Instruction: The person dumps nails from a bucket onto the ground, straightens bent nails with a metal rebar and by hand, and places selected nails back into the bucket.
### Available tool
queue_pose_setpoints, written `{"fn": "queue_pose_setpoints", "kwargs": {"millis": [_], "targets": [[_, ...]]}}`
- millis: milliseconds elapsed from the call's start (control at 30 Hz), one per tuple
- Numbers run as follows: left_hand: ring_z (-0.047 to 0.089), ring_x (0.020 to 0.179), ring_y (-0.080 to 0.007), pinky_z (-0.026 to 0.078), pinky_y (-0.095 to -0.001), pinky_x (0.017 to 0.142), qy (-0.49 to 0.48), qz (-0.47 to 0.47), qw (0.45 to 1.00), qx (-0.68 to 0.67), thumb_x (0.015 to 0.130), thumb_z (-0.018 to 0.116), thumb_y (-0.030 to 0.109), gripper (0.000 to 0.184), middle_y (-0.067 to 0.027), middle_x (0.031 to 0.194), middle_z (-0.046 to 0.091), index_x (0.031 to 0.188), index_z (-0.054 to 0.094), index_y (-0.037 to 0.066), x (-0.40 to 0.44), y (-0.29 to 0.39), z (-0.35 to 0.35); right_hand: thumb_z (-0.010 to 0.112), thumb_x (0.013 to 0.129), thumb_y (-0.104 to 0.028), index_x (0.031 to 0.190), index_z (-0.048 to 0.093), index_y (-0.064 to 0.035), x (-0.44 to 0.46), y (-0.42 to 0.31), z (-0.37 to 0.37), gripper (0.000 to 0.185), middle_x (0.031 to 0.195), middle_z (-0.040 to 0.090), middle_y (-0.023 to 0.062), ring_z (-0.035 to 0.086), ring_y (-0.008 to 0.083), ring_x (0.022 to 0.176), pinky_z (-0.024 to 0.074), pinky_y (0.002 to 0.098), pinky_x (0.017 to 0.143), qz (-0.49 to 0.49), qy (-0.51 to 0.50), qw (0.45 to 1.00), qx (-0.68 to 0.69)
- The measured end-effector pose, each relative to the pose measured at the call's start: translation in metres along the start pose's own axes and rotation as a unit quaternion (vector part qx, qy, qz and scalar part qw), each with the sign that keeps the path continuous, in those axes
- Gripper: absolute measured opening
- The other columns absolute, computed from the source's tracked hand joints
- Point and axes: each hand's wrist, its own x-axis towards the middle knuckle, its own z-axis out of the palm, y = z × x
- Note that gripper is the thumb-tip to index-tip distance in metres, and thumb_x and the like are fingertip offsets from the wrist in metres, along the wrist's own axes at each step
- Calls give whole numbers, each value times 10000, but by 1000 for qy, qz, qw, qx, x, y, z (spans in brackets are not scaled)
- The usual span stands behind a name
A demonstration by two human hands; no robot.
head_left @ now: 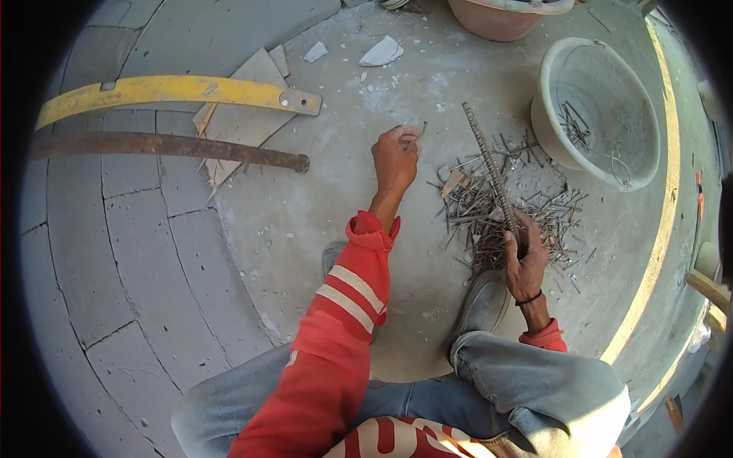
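My left hand is closed above the concrete floor, pinching a thin nail that sticks out from its fingertips. On the right, my right hand is wrapped round the lower end of a ribbed steel bar, which slants up and to the left. Under and around the bar lies a loose pile of nails, partly hidden by my right hand. A small wood chip rests on the pile's left side.
A pale bucket holding some nails stands at upper right, with a reddish tub behind it. At left are a yellow metal bar, a rusty pipe, board pieces and grey blocks. My shoe touches the pile's near edge.
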Motion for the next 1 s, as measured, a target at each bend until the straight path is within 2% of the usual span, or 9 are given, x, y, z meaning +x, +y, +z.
{"fn": "queue_pose_setpoints", "kwargs": {"millis": [67, 133, 200, 367, 433, 600, 767, 967, 1000], "targets": [[746, 800, -187, 597, -291, 755, 24, 0, 1000, 17, 908, 665, -41, 208, -130, 979, 786, 1097, 750, -40, -2, -10, -12, 616, 1035, -122, 1392, 589, -23, 10, -7, 2, 372, 1126, 721, 218, 733, 297, 916, 557, 364, 846, 45, -50, 997, -27], [762, 815, -227, 594, -325, 764, 59, 142, 983, 103, 883, 677, -77, 202, -166, 996, 786, 1064, 757, -34, -2, -24, -17, 610, 1040, -121, 1413, 578, -34, 17, -20, 3, 385, 1163, 717, 230, 742, 331, 948, 562, 380, 861, 40, -76, 996, -26], [765, 823, -250, 590, -340, 763, 67, 153, 980, 105, 875, 683, -88, 196, -175, 990, 778, 1048, 757, -34, 2, -33, -16, 603, 1045, -121, 1435, 566, -46, 23, -23, 6, 399, 1201, 713, 242, 750, 364, 981, 566, 397, 875, 39, -95, 994, -26], [765, 815, -293, 577, -368, 741, 103, 219, 957, 160, 862, 701, -98, 164, -176, 951, 748, 1003, 755, -32, 9, -51, -14, 579, 1050, -95, 1476, 543, -73, 29, -17, 14, 429, 1355, 657, 265, 665, 486, 1171, 567, 488, 949, -45, -137, 987, -72], [762, 804, -295, 576, -362, 738, 116, 255, 945, 170, 857, 713, -99, 177, -178, 932, 725, 1016, 749, -30, 11, -56, -16, 573, 1050, -87, 1486, 538, -85, 33, -15, 17, 437, 1355, 658, 261, 668, 484, 1167, 573, 488, 944, -69, -146, 983, -90], [763, 786, -276, 580, -353, 718, 117, 208, 964, 119, 859, 713, -110, 222, -176, 895, 738, 1070, 716, -38, 13, -59, -15, 568, 1047, -59, 1507, 533, -121, 54, -19, 19, 466, 1339, 674, 243, 681, 490, 1127, 592, 486, 901, -96, -170, 973, -126], [761, 761, -244, 582, -352, 696, 111, 178, 973, 92, 857, 729, -107, 270, -152, 839, 752, 1107, 664, -28, 11, -53, -18, 589, 1031, -37, 1485, 573, -145, 68, -43, 15, 467, 1222, 701, 285, 708, 503, 959, 584, 493, 783, -147, -140, 976, -79], [755, 754, -228, 580, -348, 685, 116, 144, 982, 41, 852, 764, -78, 307, -146, 835, 757, 1106, 610, 2, 7, -50, -17, 608, 1023, -42, 1496, 578, -192, 74, -22, 28, 497, 1087, 720, 298, 706, 486, 818, 570, 457, 715, -77, -216, 961, -157], [753, 748, -253, 572, -358, 681, 122, 142, 982, 31, 833, 764, -94, 309, -146, 817, 747, 1091, 620, -3, 7, -48, -16, 608, 1023, -42, 1496, 578, -192, 73, -27, 26, 497, 1087, 720, 298, 706, 486, 818, 570, 457, 715, -77, -215, 961, -156]]}}
